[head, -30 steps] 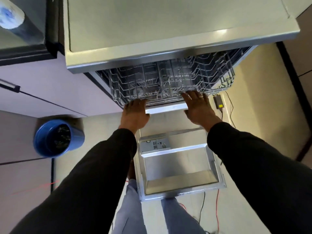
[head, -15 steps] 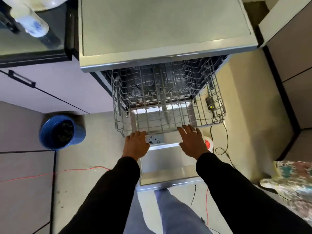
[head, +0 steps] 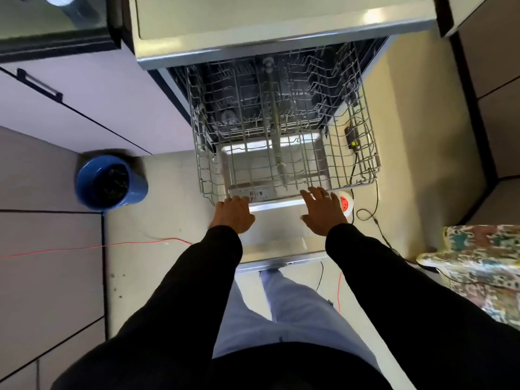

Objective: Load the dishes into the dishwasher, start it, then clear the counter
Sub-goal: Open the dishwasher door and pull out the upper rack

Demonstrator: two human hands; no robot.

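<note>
The dishwasher (head: 281,29) stands open, its door (head: 281,246) dropped flat in front and its wire rack (head: 349,153) drawn out above that. A patterned cloth (head: 484,271) lies front-right of the dishwasher and a blue bin (head: 112,181) sits to its left. At the rack's front rim, the right hand (head: 323,212) is flat with straight fingers. I cannot tell the left hand's (head: 233,215) grip. A power strip (head: 345,203) lies right of the dishwasher. The rack is further out than half a second ago.
</note>
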